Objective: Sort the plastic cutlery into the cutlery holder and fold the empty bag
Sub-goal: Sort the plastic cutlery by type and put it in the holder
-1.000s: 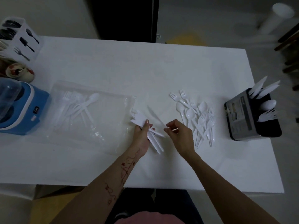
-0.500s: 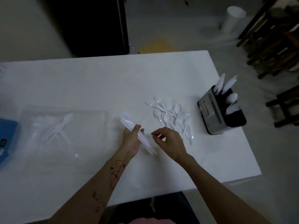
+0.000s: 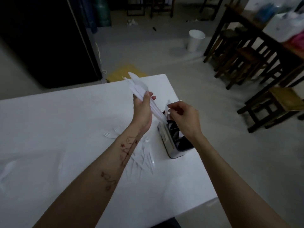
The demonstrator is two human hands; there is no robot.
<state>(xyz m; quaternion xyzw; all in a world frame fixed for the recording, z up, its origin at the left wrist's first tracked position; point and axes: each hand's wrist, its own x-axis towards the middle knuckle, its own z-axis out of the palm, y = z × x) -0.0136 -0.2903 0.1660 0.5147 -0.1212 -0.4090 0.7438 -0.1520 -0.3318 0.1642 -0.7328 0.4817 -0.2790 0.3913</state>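
The step in hand looks like dropping knives into the black and silver cutlery holder [image 3: 172, 142] at the right edge of the white table [image 3: 65, 129]; feeding them one at a time, handle down, into a single compartment should keep the sorts apart. The left hand [image 3: 143, 111] grips a bundle of white plastic knives [image 3: 139, 89], tilted above the holder. The right hand [image 3: 184, 117] pinches one white knife [image 3: 167, 106] over it. Loose white plastic forks [image 3: 144, 155] lie beside the holder.

The thin white plastic knives [image 3: 139, 89] look smooth and slightly glossy. The white table cover [image 3: 65, 129] seems matt, like cloth or paper. The black cutlery holder [image 3: 172, 142] has a shiny metal-looking side.
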